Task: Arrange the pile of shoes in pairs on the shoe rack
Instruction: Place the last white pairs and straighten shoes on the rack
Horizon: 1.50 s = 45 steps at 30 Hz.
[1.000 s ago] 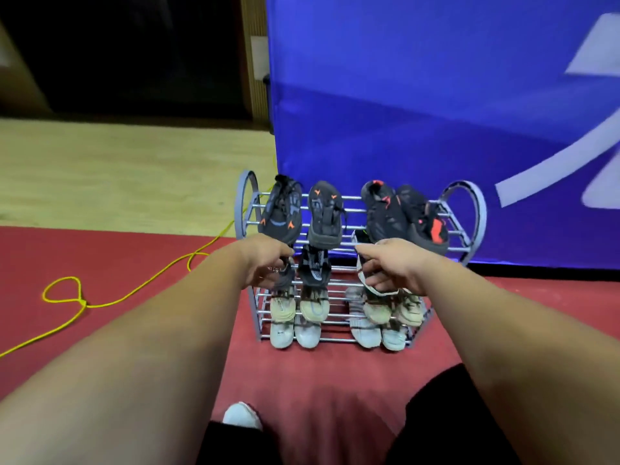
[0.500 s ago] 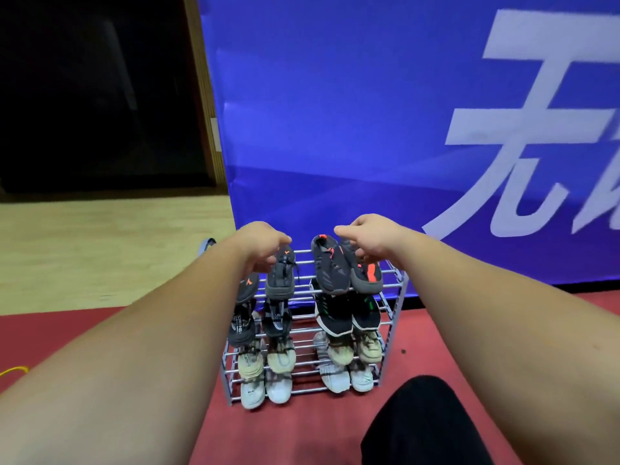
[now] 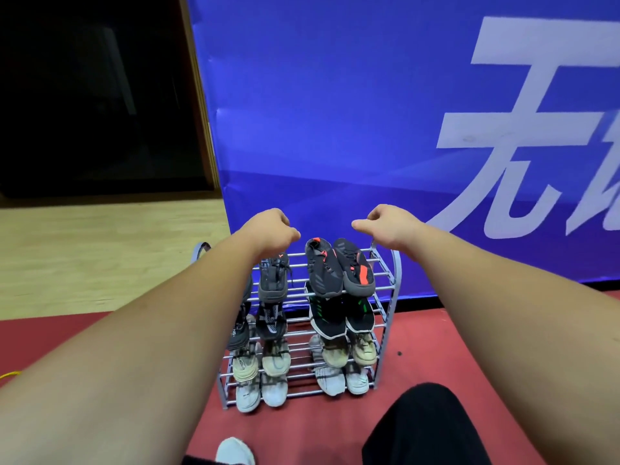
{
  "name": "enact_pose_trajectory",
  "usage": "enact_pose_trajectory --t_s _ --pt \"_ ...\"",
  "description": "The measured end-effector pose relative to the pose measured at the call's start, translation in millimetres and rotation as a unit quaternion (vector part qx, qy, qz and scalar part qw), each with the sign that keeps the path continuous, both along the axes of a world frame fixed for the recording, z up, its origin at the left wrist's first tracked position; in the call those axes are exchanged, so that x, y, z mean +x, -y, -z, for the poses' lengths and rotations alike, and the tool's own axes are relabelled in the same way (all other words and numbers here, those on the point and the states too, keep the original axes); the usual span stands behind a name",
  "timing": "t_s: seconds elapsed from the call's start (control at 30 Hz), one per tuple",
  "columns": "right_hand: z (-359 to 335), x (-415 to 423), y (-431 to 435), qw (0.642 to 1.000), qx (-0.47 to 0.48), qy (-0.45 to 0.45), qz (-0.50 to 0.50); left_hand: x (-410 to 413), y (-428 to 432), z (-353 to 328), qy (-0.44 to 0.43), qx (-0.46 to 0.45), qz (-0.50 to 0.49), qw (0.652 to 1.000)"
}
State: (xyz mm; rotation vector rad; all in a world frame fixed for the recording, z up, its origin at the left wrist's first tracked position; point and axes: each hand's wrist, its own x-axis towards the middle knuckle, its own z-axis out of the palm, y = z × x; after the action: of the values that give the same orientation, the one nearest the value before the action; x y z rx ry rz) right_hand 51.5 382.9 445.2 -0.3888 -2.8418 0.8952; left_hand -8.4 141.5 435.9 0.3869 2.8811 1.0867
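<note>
From the head camera, the left hand [image 3: 270, 229] and right hand [image 3: 391, 226] hover just above the top of the shoe rack [image 3: 396, 280], each with fingers loosely curled and holding nothing. The rack stands on the red floor [image 3: 436, 347] before a blue banner [image 3: 335, 112], its four tiers filled with shoes set side by side. The black-and-orange pair [image 3: 339, 268] lies top right beside a dark grey shoe [image 3: 273, 276], with a black-and-green pair [image 3: 335, 317], beige pair [image 3: 335, 355] and white pair [image 3: 332, 380] below.
</note>
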Motion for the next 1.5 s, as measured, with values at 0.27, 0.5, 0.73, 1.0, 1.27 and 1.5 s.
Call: enact_pose_trajectory --t_s 0.27,0.5,0.73,1.0,1.27,1.5 --pt "42 -36 -5 0.986 0.167 0.013 0.018 -13 -7 34 -0.092 -0.149 -0.002 0.985" --pt "92 -61 -21 0.977 0.211 0.036 -0.010 -35 -35 87 -0.117 -0.226 0.033 0.966" --pt "96 -62 -47 0.983 0.180 0.044 -0.012 -49 -70 77 -0.079 -0.207 0.037 0.974" --pt "88 -43 -55 0.990 0.137 0.037 0.004 -38 -90 60 -0.074 -0.176 0.044 0.981" --pt "108 -65 -35 0.999 -0.015 -0.024 0.031 -50 -81 92 -0.024 -0.095 0.020 0.995" --pt "161 -91 -39 0.994 -0.072 -0.059 0.062 -69 -99 158 0.038 0.135 -0.044 0.989"
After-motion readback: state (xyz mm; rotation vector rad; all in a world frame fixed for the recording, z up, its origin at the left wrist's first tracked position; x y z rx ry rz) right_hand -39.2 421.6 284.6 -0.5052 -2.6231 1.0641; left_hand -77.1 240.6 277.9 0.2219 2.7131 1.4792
